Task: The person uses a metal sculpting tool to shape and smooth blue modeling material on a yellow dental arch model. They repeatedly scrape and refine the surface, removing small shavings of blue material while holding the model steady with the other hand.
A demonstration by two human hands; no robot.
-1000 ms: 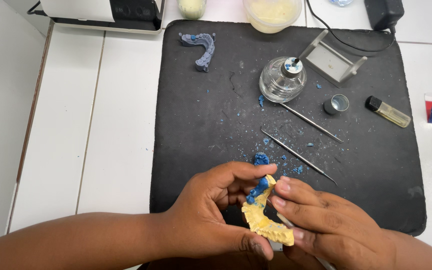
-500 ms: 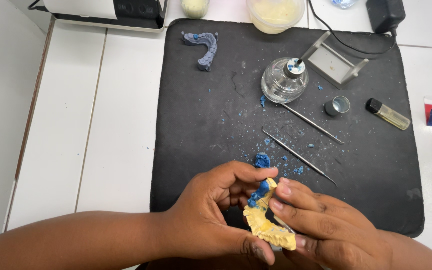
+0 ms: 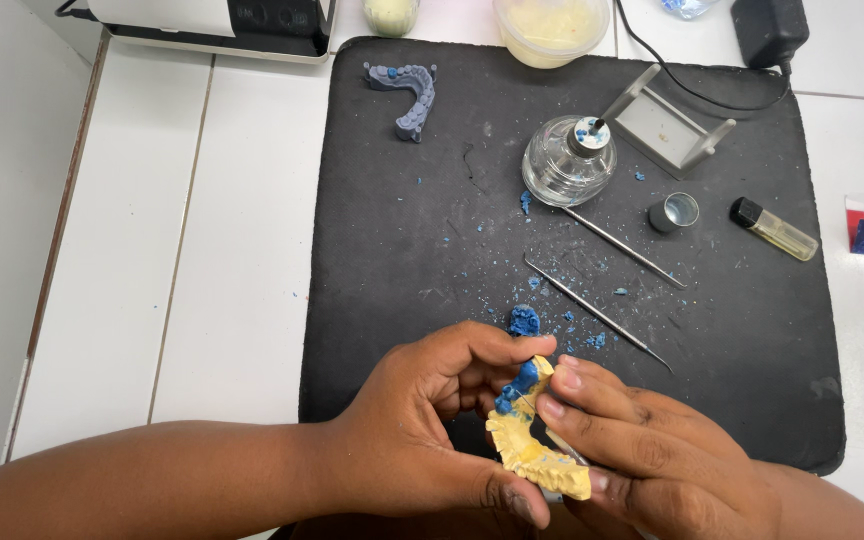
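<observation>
The yellow dental cast [image 3: 537, 450] sits between both hands over the black mat's [image 3: 402, 250] six o'clock edge, with blue wax [image 3: 520, 385] built up at its top end. The left hand [image 3: 422, 440] curls shut around the cast, thumb underneath; the right hand [image 3: 642, 450] pinches its other side, fingertips [image 3: 564, 380] pressing beside the wax. This looks like wax shaping; fine, steady pressure seems called for. At one o'clock lie two metal probes [image 3: 602, 315]; the glass spirit lamp [image 3: 569, 160] stands at twelve.

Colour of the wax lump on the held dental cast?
Blue wax on a yellow dental cast; head view.
</observation>
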